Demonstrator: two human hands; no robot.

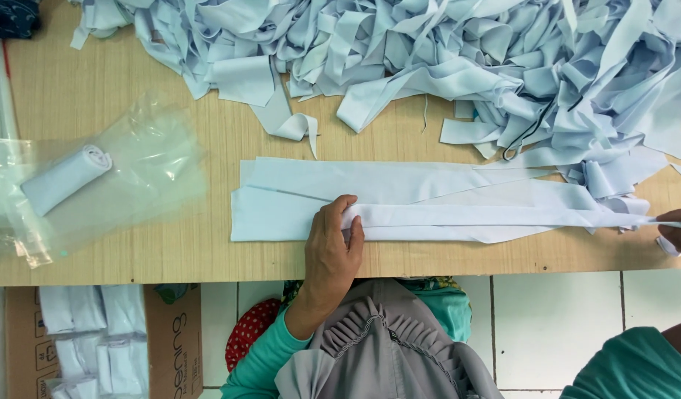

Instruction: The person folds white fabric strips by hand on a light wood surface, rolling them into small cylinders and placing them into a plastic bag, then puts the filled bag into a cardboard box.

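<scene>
Hands on pale blue fabric strips (429, 203) at bench (133, 118) centre | left hand (331, 247) flat, fingers spread, pressing strips | right hand (679, 233) at 3 o'clock, pinched on strip end | fabric heap (429, 52) at 12 o'clock

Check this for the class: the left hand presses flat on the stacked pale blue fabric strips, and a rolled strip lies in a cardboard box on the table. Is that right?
One detail is wrong. The left hand does press on the stacked strips, but the rolled strip lies on a clear plastic bag on the table, not in a cardboard box. The head view shows it.
</scene>
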